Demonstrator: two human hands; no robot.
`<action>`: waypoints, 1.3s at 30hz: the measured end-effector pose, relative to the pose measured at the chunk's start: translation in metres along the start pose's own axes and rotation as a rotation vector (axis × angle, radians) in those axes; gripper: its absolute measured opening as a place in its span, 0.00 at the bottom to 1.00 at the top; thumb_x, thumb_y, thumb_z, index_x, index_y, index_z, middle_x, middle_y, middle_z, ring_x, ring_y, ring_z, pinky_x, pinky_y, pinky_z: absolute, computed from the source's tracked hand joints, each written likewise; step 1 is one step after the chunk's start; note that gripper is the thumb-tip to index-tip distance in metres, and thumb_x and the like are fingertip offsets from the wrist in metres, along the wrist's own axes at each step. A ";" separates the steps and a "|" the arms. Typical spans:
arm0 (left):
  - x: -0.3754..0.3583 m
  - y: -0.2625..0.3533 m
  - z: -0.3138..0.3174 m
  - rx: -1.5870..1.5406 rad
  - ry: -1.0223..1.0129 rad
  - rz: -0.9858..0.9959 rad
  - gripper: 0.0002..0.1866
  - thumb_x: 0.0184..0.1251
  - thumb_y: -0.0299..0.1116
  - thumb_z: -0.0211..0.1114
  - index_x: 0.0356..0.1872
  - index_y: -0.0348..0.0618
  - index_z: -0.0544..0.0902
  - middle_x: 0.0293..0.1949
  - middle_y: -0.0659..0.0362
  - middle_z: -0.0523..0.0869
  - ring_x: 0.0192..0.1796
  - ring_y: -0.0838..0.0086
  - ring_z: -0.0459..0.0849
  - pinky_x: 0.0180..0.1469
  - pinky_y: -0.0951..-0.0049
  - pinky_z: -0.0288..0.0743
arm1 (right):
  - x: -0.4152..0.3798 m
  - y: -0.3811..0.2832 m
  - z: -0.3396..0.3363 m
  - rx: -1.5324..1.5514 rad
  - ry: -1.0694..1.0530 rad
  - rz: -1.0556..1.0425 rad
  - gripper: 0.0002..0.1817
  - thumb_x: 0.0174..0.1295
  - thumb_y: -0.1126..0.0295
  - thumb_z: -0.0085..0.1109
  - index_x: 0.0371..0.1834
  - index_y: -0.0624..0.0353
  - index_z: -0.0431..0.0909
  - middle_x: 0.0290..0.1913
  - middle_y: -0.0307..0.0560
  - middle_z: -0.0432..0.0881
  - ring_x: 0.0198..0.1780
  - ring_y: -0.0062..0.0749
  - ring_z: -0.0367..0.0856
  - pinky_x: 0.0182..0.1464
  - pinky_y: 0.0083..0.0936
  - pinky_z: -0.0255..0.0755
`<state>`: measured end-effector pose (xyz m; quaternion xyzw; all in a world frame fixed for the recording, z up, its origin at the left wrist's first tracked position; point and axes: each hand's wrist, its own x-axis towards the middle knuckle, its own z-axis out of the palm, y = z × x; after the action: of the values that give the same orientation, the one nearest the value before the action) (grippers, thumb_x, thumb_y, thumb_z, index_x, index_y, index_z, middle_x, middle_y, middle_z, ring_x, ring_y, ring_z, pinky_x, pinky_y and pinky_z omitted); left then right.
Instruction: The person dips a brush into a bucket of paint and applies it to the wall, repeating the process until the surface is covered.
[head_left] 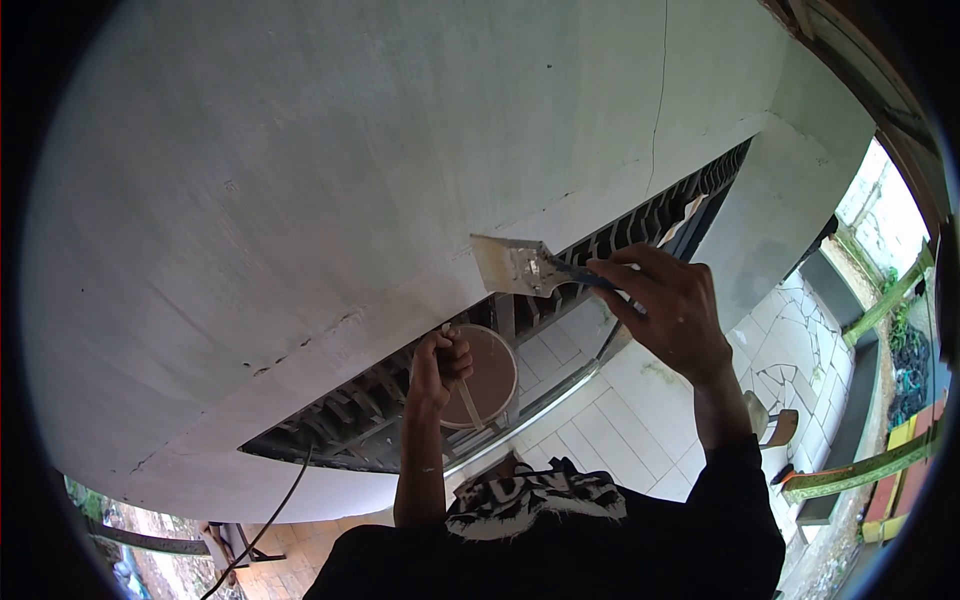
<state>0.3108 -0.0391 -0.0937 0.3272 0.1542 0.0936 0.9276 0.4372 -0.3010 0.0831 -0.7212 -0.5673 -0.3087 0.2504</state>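
Observation:
A wide paintbrush point(525, 268) with pale bristles, a metal ferrule and a dark handle is in my right hand point(672, 308). The fingers close around its handle, and the bristles point left, overlapping the lower part of the pale wall point(340, 190) in this view. My left hand point(438, 366) is closed in a fist on the light strap-like handle of a round bucket point(499, 378). That handle runs down from the fist to the near rim. Inside the bucket shows a flat brownish surface.
A dark slatted opening point(350, 408) runs along the wall beneath the bucket. Cracks and chipped spots mark the wall. Far below lies a tiled floor point(610, 430), with a small wooden-backed chair point(783, 428) at the right. A dark cable point(283, 508) hangs at lower left.

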 end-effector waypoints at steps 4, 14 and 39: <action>-0.004 0.001 0.000 -0.010 -0.009 -0.008 0.02 0.58 0.32 0.51 0.32 0.48 0.68 0.18 0.70 0.55 0.18 0.83 0.50 0.20 0.78 0.47 | -0.013 -0.010 0.005 0.080 0.001 0.161 0.15 0.54 0.74 0.69 0.46 0.58 0.83 0.37 0.41 0.83 0.27 0.26 0.83 0.24 0.22 0.77; 0.000 -0.024 -0.026 -0.047 -0.007 -0.087 0.00 0.57 0.32 0.51 0.29 0.52 0.69 0.18 0.71 0.56 0.17 0.83 0.54 0.20 0.78 0.50 | -0.176 -0.032 0.151 0.453 -0.380 0.468 0.11 0.65 0.69 0.57 0.48 0.59 0.78 0.40 0.51 0.83 0.38 0.49 0.84 0.36 0.41 0.78; 0.003 -0.032 -0.027 -0.013 0.038 -0.108 0.03 0.55 0.33 0.52 0.29 0.49 0.70 0.18 0.71 0.55 0.18 0.83 0.52 0.21 0.78 0.49 | -0.222 -0.016 0.175 0.556 -0.405 0.570 0.14 0.65 0.68 0.57 0.53 0.54 0.78 0.41 0.49 0.85 0.40 0.45 0.85 0.37 0.37 0.80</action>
<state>0.3062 -0.0473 -0.1351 0.3104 0.1886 0.0506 0.9303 0.4127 -0.3196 -0.1982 -0.8000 -0.4447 0.0844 0.3939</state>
